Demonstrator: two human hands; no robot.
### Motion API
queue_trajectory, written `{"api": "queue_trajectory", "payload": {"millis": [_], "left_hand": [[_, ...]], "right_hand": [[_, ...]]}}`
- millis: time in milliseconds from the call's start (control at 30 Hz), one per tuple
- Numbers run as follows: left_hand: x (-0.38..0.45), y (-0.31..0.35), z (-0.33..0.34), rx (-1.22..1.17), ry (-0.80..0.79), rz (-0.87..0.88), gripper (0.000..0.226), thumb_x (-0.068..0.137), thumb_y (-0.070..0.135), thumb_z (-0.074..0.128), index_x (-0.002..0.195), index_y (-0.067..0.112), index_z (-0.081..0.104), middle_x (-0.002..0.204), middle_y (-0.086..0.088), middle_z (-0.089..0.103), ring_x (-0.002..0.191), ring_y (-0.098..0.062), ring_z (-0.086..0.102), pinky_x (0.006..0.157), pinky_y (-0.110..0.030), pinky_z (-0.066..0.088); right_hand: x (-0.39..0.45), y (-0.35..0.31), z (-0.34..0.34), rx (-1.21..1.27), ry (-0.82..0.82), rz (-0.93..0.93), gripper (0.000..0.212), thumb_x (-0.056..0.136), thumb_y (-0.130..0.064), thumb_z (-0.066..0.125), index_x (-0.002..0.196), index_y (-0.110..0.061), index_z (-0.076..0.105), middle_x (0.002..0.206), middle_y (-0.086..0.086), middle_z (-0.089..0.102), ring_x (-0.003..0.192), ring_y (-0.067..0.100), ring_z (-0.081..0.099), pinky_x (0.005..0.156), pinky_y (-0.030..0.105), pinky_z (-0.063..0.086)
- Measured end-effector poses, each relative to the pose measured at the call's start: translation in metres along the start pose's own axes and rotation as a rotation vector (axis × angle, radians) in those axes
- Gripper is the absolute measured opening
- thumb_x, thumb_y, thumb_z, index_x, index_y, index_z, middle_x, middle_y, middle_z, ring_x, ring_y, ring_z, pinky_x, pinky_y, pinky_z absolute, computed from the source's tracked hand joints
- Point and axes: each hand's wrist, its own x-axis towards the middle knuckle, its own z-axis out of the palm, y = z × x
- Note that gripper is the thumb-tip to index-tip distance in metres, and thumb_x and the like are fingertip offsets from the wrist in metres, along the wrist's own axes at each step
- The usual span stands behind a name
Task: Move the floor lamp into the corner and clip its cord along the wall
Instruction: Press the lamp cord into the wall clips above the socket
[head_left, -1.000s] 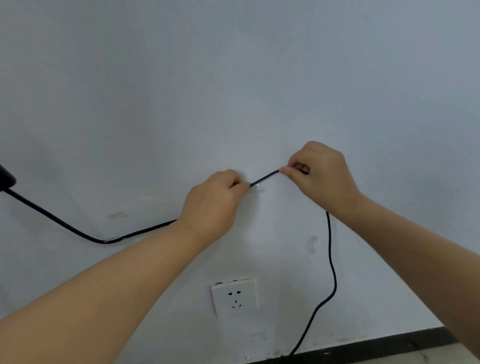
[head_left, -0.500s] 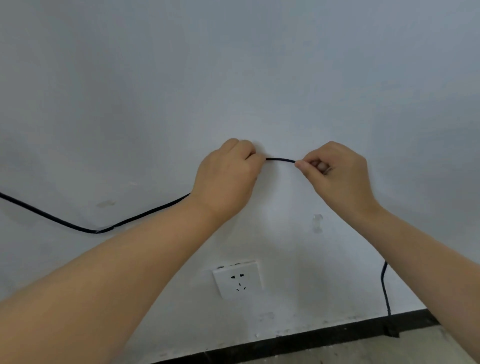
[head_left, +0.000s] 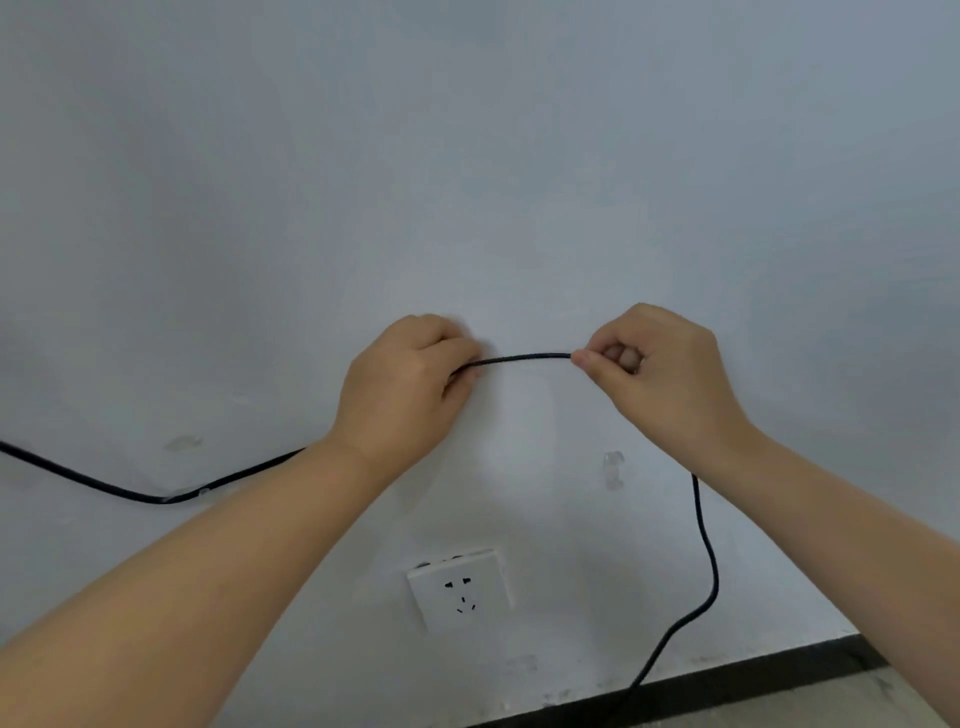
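Observation:
A thin black cord (head_left: 524, 358) runs along the pale wall. My left hand (head_left: 405, 389) pinches it against the wall, and my right hand (head_left: 660, 374) pinches it a short way to the right, so a short stretch spans between them. Left of my left arm the cord sags down through a clear clip (head_left: 200, 492) and leaves the frame at the left edge. Below my right wrist it hangs down toward the floor. Another clear clip (head_left: 614, 467) sits on the wall with no cord in it. The lamp is out of view.
A white wall socket (head_left: 460, 587) is set low in the wall below my hands. A dark skirting board (head_left: 727, 686) runs along the bottom, with pale floor at the lower right corner. A faint clear patch (head_left: 182, 442) marks the wall at the left.
My hands have spread apart along the cord, lengthening the stretch between them. The hanging part of the cord has swung left, back into full view below my right wrist.

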Motion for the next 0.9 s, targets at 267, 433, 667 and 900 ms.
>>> {"api": "queue_trajectory", "payload": {"millis": [267, 433, 667, 900], "left_hand": [[-0.002, 0.012, 0.003, 0.156, -0.039, 0.119, 0.015, 0.064, -0.007, 0.071, 0.077, 0.001, 0.073, 0.069, -0.023, 0.066, 0.063, -0.035, 0.063, 0.054, -0.037, 0.052], [-0.003, 0.024, 0.018, 0.27, -0.115, 0.449, 0.021, 0.051, -0.003, 0.07, 0.053, 0.017, 0.071, 0.059, 0.001, 0.071, 0.059, -0.018, 0.068, 0.075, -0.036, 0.057], [-0.011, 0.045, 0.044, 0.292, -0.42, 0.655, 0.023, 0.03, 0.01, 0.086, 0.042, 0.02, 0.068, 0.046, 0.005, 0.065, 0.05, -0.013, 0.065, 0.051, -0.013, 0.053], [0.004, 0.056, 0.058, 0.44, -0.428, 0.687, 0.025, 0.032, 0.006, 0.08, 0.048, 0.02, 0.067, 0.043, 0.005, 0.062, 0.049, -0.013, 0.063, 0.046, -0.012, 0.047]], "right_hand": [[-0.045, 0.031, 0.003, 0.476, -0.233, 0.46, 0.029, 0.084, -0.004, 0.057, 0.063, -0.024, 0.065, 0.039, -0.013, 0.06, 0.033, -0.001, 0.048, 0.036, 0.007, 0.04], [-0.091, 0.047, 0.005, 0.455, -0.238, 0.658, 0.016, 0.083, -0.004, 0.058, 0.074, -0.009, 0.07, 0.04, -0.011, 0.061, 0.034, -0.001, 0.048, 0.038, 0.008, 0.04], [-0.111, 0.054, 0.019, 0.282, -0.061, 0.702, 0.022, 0.079, -0.015, 0.066, 0.057, -0.019, 0.067, 0.048, -0.007, 0.054, 0.036, -0.005, 0.046, 0.037, 0.0, 0.033], [-0.113, 0.063, 0.029, 0.076, 0.021, 0.564, 0.015, 0.083, -0.007, 0.058, 0.077, -0.006, 0.072, 0.054, -0.016, 0.049, 0.05, -0.012, 0.05, 0.051, -0.002, 0.035]]}}
